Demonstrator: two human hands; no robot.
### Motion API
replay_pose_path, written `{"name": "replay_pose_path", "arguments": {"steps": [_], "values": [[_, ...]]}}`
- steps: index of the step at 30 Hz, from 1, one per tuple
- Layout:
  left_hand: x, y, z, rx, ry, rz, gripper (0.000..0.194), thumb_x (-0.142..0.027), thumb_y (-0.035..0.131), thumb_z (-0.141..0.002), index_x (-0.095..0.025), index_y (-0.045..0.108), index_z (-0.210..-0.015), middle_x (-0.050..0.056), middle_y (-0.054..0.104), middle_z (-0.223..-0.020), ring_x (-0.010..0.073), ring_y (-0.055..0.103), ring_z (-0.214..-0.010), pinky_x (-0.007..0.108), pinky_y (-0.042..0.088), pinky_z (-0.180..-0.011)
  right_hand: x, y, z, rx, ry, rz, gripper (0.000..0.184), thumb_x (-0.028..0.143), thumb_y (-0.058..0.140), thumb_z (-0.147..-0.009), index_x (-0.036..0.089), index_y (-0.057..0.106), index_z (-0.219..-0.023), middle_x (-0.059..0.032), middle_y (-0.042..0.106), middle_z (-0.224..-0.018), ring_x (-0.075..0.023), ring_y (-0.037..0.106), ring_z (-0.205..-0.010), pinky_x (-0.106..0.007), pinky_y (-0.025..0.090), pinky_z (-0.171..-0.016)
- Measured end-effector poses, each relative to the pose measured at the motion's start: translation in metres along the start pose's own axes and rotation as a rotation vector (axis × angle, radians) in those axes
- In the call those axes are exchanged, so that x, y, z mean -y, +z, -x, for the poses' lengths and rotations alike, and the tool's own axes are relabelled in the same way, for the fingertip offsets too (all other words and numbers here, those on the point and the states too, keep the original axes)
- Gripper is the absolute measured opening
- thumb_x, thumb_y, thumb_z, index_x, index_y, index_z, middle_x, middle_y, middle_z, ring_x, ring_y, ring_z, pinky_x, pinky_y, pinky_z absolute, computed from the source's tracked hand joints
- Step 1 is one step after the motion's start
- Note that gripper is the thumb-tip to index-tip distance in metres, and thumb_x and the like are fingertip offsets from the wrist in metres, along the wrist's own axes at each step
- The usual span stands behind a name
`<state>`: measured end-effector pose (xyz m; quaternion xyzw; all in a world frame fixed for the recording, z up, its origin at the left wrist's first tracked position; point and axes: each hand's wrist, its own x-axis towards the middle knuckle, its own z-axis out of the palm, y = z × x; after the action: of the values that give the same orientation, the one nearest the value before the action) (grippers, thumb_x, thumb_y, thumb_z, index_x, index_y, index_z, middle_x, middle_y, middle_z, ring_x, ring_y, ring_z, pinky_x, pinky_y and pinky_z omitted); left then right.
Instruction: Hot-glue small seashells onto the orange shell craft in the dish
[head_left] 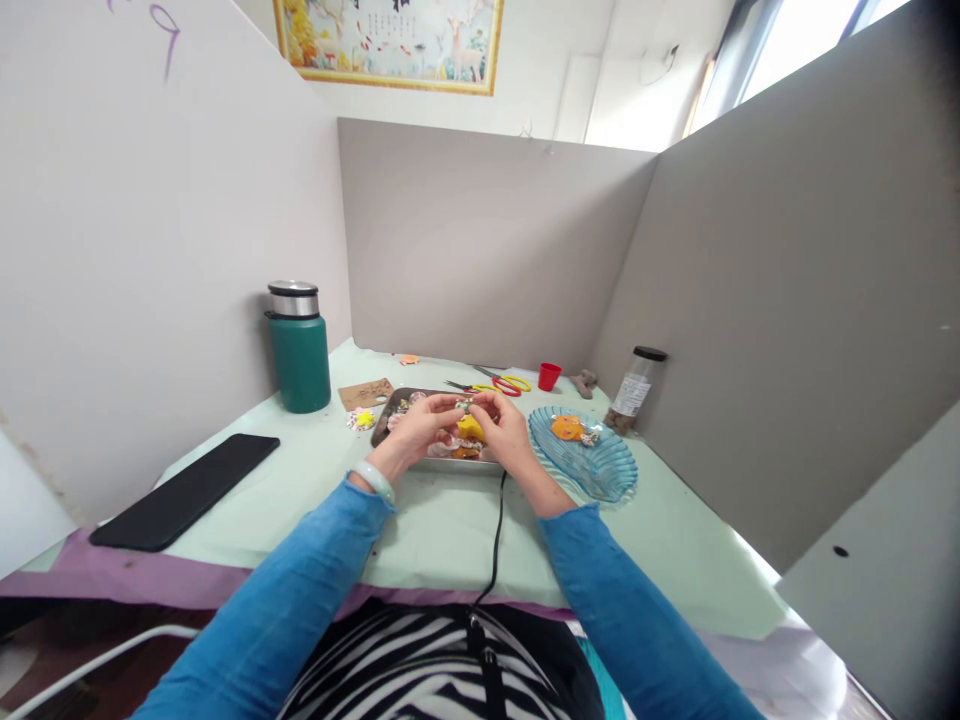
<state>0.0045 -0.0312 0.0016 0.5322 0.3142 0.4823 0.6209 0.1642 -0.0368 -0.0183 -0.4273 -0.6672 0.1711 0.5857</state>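
Observation:
My left hand [424, 428] and my right hand [501, 428] meet above a metal tray [442, 466]. Between their fingertips is a small whitish-green piece [463, 406], too small to name, pinched from both sides. Below the hands, the tray holds a yellow piece [471, 430] and several small pink, white and orange pieces, partly hidden by my fingers. Just left of the tray lies a white, speckled piece with a yellow star-like shape [364, 419]. A blue glass plate [615, 478] to the right carries an orange piece [568, 428] and a small speckled one.
A green bottle [301, 360] and a black phone-like slab [191, 490] are at left. Behind the tray are brown cardboard [365, 393], scissors [510, 384] and a red cup [549, 377]. A clear jar [634, 392] leans right. Grey partitions [495, 240] enclose the table; a black cable [497, 540] crosses its front.

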Motion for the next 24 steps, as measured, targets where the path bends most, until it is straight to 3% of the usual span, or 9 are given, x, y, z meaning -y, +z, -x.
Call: {"name": "replay_pose_path", "arguments": {"steps": [12, 19, 24], "values": [[-0.0015, -0.0021, -0.0005, 0.1, -0.022, 0.108, 0.034, -0.025, 0.082, -0.068, -0.01, 0.068, -0.095, 0.001, 0.061, -0.071, 0.0069, 0.056, -0.053, 0.018, 0.043, -0.046, 0.001, -0.0001, -0.0001, 0.028, -0.066, 0.034, 0.024, 0.032, 0.062, -0.078, 0.02, 0.063, -0.1, -0.0035, 0.061, -0.094, -0.015, 0.055, -0.069, -0.029, 0.047, -0.066], [-0.0017, -0.0008, 0.0002, 0.04, -0.015, 0.055, 0.035, -0.027, 0.081, -0.07, -0.011, 0.068, -0.098, 0.003, 0.062, -0.078, 0.0071, 0.056, -0.055, 0.019, 0.04, -0.046, 0.0019, 0.0, -0.0002, 0.023, -0.053, 0.048, 0.017, 0.037, 0.062, -0.08, 0.021, 0.064, -0.086, -0.0027, 0.063, -0.091, -0.0154, 0.056, -0.071, -0.029, 0.046, -0.069], [0.001, -0.0035, -0.0014, 0.036, 0.05, 0.024, 0.042, -0.025, 0.084, -0.063, -0.013, 0.068, -0.101, 0.002, 0.063, -0.08, 0.0055, 0.052, -0.056, 0.02, 0.038, -0.049, 0.0023, 0.0008, 0.001, 0.063, 0.019, -0.017, 0.02, 0.038, 0.061, -0.081, 0.021, 0.065, -0.089, -0.0007, 0.065, -0.08, -0.0153, 0.057, -0.067, -0.028, 0.045, -0.064]]}}
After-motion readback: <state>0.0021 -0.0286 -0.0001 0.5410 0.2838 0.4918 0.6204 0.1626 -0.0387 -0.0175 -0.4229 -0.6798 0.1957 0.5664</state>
